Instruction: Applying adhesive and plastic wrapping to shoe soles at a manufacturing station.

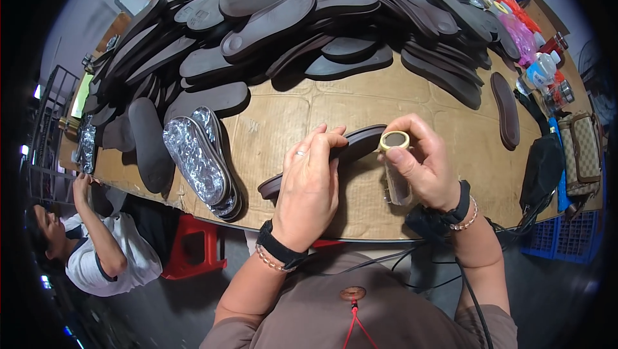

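Note:
My left hand (309, 185) is closed over the middle of a dark brown shoe sole (364, 145), which is tilted on its edge above the table. One end of the sole shows left of my wrist, the other reaches toward my right hand. Between the thumb and fingers of my right hand (421, 162) is a small roll with a cream ring (394, 140). Clear, shiny material hangs below that ring, and it looks like clear tape. Left of my hands lies a pair of soles wrapped in shiny clear film (199, 159).
Many dark soles (270, 24) are heaped across the far side of the cardboard-covered table (277, 108). A single sole (506, 110) lies at right, near a plastic bottle (542, 72), a black bag (541, 169) and a checked bag (580, 153). A co-worker (109, 246) sits at left; others work across the table.

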Tool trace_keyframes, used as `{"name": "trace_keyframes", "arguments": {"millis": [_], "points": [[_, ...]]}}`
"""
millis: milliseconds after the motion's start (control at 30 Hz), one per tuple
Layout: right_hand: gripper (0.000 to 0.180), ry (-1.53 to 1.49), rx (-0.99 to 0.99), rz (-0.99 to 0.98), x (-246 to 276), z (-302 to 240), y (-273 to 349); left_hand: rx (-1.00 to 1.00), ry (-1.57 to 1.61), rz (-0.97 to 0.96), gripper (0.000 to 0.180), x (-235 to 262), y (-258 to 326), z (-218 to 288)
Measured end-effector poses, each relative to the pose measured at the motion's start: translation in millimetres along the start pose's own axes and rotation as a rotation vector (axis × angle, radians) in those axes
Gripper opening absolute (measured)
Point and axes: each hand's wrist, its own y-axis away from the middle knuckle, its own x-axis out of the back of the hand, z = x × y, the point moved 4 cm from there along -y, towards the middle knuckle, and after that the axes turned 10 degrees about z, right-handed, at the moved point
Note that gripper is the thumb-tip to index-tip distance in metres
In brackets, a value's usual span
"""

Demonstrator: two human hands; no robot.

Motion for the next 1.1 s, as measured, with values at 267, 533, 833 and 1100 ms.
{"name": "trace_keyframes", "arguments": {"millis": [267, 533, 833, 1100], "points": [[0.042, -0.327, -0.216, -0.020, -2, -2, 2, 0.087, 0.235, -0.031, 0.027, -2, -3, 0], [0.046, -0.320, -0.196, 0.024, -7, 2, 4, 0.128, 0.348, 0.035, 0.020, -10, -10, 11], [0.049, -0.264, -0.119, 0.011, -10, 6, 5, 0.199, 0.415, 0.085, 0.024, -13, -14, 9], [0.051, -0.308, -0.164, -0.001, -14, 10, 9, 0.186, 0.418, 0.131, 0.025, -14, -15, 6]]}}
